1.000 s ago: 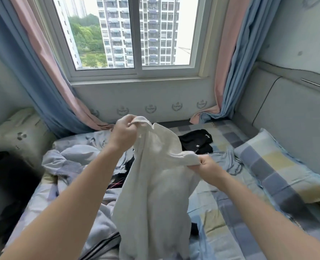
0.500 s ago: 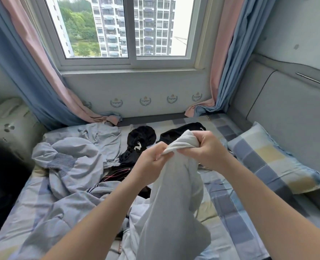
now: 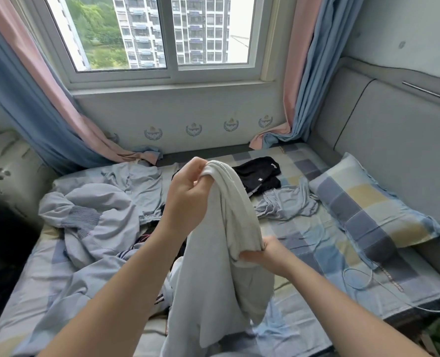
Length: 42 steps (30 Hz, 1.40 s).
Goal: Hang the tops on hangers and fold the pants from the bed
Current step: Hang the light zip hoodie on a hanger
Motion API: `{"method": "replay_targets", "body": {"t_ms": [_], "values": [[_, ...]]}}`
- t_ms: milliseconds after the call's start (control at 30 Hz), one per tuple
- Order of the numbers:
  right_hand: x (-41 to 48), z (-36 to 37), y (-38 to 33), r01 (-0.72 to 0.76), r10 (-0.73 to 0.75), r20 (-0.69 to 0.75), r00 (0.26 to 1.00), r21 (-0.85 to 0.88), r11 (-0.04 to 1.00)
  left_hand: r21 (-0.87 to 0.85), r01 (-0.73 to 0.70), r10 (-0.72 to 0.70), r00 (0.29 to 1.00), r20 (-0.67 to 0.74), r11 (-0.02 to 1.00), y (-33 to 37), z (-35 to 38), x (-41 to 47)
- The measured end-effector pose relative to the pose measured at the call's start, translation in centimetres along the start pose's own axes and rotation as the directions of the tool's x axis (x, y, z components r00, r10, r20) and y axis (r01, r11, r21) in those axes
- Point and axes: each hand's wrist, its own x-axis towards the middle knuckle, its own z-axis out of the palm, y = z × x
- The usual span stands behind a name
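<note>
Sorting step: left grip [image 3: 188, 199] and right grip [image 3: 267, 253] clutch white garment [image 3: 213, 287] over bed [image 3: 316, 240]; probably a top, needs hanger next.

We face the bed [image 3: 316, 243], which runs ahead to the wall under the window [image 3: 162, 34], with the left curtain [image 3: 33, 112] and the right curtain [image 3: 306, 73] at either side. The held garment [image 3: 213, 279] hangs in the middle between our hands, the left hand [image 3: 188, 199] higher and farther, the right hand [image 3: 267, 253] lower and nearer. Behind it lie the folded clothes [image 3: 260, 173], with a loose garment [image 3: 288, 204] just beside them on the right. The quilt [image 3: 92, 222] is heaped on the left. The pillow [image 3: 368, 202] lies on the right by the headboard [image 3: 394, 140], and the cable [image 3: 358, 279] lies nearer us.
</note>
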Motion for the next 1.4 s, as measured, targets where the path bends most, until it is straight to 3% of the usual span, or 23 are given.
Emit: {"method": "replay_targets", "body": {"t_ms": [133,333,433,500,567,700,767,933,1100,1233,1400], "values": [[0.2,-0.3,0.2,-0.040,0.037,-0.061,0.997,-0.048,0.998,0.055,0.069,-0.068,0.997,-0.034,0.996,-1.4,-0.7,0.1],[-0.8,-2.1,-5.6,0.184,-0.193,-0.176,0.965,-0.065,0.981,0.063,0.223,-0.222,0.975,-0.009,0.973,-3.5,-1.6,0.1],[-2.4,-2.3,-9.7,0.361,-0.374,-0.181,0.909,-0.102,0.927,0.149,0.214,-0.242,0.946,0.215,0.966,-4.0,-1.7,-0.5],[-3.3,-2.1,-12.1,0.451,-0.474,-0.162,0.865,-0.160,0.878,0.204,0.173,-0.249,0.857,0.451,0.964,-4.0,-0.8,-1.6],[-3.6,-1.6,-13.7,0.500,-0.533,-0.141,0.834,-0.214,0.839,0.159,0.146,-0.212,0.786,0.581,0.976,-4.2,0.7,-2.7],[-3.7,-1.6,-14.7,0.489,-0.544,-0.184,0.818,-0.274,0.828,0.127,0.097,-0.134,0.934,0.330,0.987,-4.1,2.0,-2.8],[-3.7,-2.5,-13.8,0.429,-0.504,-0.217,0.836,-0.312,0.847,0.095,0.082,-0.104,0.962,0.253,0.992,-4.0,1.4,-2.2],[-3.2,-2.5,-9.1,0.296,-0.333,-0.068,0.940,-0.320,0.900,0.029,0.079,-0.083,0.982,0.168,0.996,-2.5,1.1,-1.6],[-1.5,-0.2,-1.2,0.113,-0.120,-0.125,0.985,-0.063,0.992,-0.083,0.114,-0.106,0.990,0.096,0.990,-1.6,0.6,-1.4],[-1.1,0.6,1.2,0.098,-0.087,-0.113,0.990,0.092,0.991,-0.098,0.146,-0.144,0.989,0.019,0.984,-2.3,-0.1,-1.6],[-0.7,-1.0,0.8,0.089,-0.100,-0.292,0.951,-0.050,0.995,-0.072,0.266,-0.271,0.960,-0.068,0.961,-4.9,-0.8,-2.0]]}}
